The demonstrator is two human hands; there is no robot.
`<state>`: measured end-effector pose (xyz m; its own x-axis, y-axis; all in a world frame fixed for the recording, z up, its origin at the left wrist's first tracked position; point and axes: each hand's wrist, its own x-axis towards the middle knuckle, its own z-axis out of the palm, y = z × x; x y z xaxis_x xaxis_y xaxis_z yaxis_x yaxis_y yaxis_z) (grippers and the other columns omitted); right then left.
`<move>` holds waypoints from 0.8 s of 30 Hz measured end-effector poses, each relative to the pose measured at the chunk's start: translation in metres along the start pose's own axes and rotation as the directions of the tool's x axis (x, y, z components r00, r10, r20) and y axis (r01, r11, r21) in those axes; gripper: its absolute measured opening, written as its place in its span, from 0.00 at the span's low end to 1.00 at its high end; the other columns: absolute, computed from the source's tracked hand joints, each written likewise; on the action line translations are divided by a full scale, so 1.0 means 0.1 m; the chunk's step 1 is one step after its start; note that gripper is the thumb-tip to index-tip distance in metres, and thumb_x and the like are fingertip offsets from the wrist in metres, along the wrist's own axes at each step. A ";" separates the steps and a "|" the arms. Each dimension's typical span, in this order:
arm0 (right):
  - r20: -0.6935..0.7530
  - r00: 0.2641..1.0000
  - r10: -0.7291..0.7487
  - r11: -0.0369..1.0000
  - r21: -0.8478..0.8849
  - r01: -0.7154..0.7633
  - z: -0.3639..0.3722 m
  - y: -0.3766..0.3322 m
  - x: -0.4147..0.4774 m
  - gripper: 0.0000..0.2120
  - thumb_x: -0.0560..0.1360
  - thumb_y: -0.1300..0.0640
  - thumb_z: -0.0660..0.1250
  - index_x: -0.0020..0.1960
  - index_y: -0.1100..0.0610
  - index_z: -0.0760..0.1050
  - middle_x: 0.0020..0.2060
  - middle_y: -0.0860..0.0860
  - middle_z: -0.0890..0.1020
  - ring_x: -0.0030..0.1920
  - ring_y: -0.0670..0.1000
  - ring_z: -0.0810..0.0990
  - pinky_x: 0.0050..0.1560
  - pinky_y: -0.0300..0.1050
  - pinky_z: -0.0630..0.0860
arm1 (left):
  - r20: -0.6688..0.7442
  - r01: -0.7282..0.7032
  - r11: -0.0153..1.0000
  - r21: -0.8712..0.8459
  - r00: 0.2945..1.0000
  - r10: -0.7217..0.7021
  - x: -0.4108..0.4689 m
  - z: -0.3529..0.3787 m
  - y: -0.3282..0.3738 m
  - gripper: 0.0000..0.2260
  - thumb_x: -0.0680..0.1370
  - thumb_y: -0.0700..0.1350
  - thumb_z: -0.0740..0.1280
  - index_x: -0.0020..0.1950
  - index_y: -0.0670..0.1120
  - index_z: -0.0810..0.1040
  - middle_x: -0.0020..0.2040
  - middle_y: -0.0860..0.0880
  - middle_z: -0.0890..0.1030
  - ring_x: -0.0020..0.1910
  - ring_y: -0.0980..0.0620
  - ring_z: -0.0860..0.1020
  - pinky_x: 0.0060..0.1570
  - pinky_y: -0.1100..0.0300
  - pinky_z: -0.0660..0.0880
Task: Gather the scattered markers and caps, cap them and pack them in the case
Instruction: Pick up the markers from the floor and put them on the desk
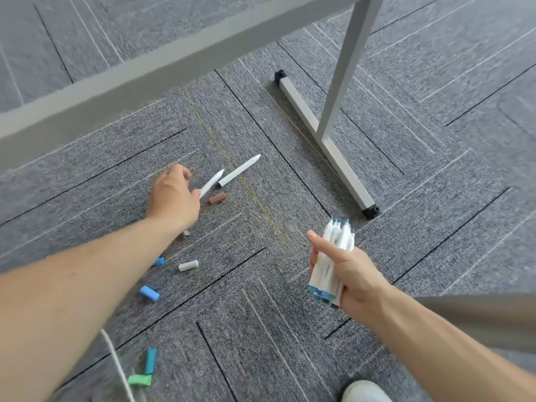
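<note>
Two-handed split: pinching floor marker (212, 182) with left hand (172, 198), gripping collected bundle (339, 236) in right hand (356, 277) to keep left free.

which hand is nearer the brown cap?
Left. The left hand is just left of the brown cap; the right hand, holding a marker bundle, is far to its right.

rough grey carpet (290, 285), matt plastic markers (330, 265), metal frame (324, 134)

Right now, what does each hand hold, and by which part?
Right hand grips a bundle of markers around its middle. Left hand touches the near end of a floor marker; grip unclear.
</note>
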<state>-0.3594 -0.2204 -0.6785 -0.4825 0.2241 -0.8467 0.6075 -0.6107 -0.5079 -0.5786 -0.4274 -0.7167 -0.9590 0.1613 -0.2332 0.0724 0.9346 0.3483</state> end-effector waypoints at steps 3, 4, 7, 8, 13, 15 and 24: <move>0.017 1.000 0.003 0.999 0.038 -0.004 -0.02 0.01 0.03 0.28 0.64 0.47 0.80 0.58 0.59 0.78 0.35 0.51 0.84 0.33 0.49 0.80 0.37 0.49 0.79 | 0.001 -0.029 0.997 0.072 1.000 0.029 0.08 0.09 -0.06 0.12 0.79 0.45 0.72 0.59 0.47 0.73 0.53 0.48 0.77 0.51 0.47 0.77 0.53 0.50 0.78; 0.024 1.000 0.001 0.999 0.049 -0.002 -0.02 0.00 0.04 0.27 0.65 0.47 0.80 0.58 0.59 0.78 0.35 0.51 0.84 0.34 0.50 0.81 0.39 0.49 0.79 | -0.001 -0.036 0.996 0.075 0.999 0.037 0.09 0.09 -0.07 0.11 0.79 0.44 0.72 0.58 0.47 0.73 0.53 0.48 0.77 0.50 0.47 0.77 0.50 0.50 0.78; 0.038 0.999 0.010 0.994 0.111 -0.014 -0.04 0.00 0.09 0.25 0.67 0.46 0.80 0.57 0.59 0.79 0.37 0.50 0.85 0.35 0.49 0.82 0.40 0.49 0.80 | 0.012 -0.052 0.994 0.098 0.999 0.051 0.08 0.07 -0.12 0.07 0.79 0.40 0.70 0.55 0.45 0.74 0.51 0.46 0.77 0.42 0.49 0.76 0.36 0.56 0.75; 0.046 0.999 0.014 0.992 0.128 -0.020 -0.04 -0.02 0.08 0.25 0.67 0.46 0.80 0.57 0.58 0.79 0.38 0.51 0.85 0.35 0.48 0.82 0.39 0.48 0.80 | 0.021 -0.066 0.987 0.146 0.998 0.063 0.06 0.07 -0.15 0.06 0.80 0.40 0.70 0.54 0.43 0.74 0.49 0.45 0.76 0.41 0.50 0.76 0.33 0.58 0.71; 0.070 0.997 0.026 0.987 0.154 -0.036 0.03 -0.08 0.07 0.35 0.61 0.39 0.80 0.61 0.58 0.80 0.43 0.52 0.86 0.39 0.50 0.83 0.44 0.49 0.80 | 0.083 -0.009 0.987 0.163 0.997 -0.005 -0.07 -0.08 -0.08 0.06 0.83 0.41 0.65 0.56 0.39 0.74 0.45 0.44 0.77 0.37 0.47 0.78 0.29 0.56 0.73; 0.077 0.997 0.008 0.985 0.173 -0.021 0.05 -0.09 0.09 0.40 0.59 0.36 0.80 0.63 0.58 0.79 0.44 0.52 0.86 0.38 0.49 0.83 0.43 0.49 0.80 | 0.127 -0.029 1.000 -0.012 0.991 0.031 -0.28 -0.19 0.23 0.07 0.84 0.46 0.64 0.54 0.42 0.76 0.41 0.45 0.80 0.32 0.49 0.79 0.23 0.57 0.72; 0.070 0.998 0.003 0.989 0.146 -0.013 0.12 -0.11 0.10 0.24 0.67 0.47 0.80 0.55 0.61 0.79 0.48 0.59 0.86 0.38 0.55 0.83 0.42 0.50 0.80 | 0.541 -0.094 0.887 -0.452 0.762 0.357 -1.19 -0.05 0.98 0.11 0.77 0.59 0.72 0.50 0.52 0.82 0.43 0.54 0.85 0.43 0.58 0.84 0.49 0.57 0.83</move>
<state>-0.3785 -0.2204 -0.6800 -0.5240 0.1687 -0.8348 0.5152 -0.7177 -0.4684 -0.4586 -0.3570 -0.6502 -0.5561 0.6276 -0.5448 0.0308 0.6706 0.7412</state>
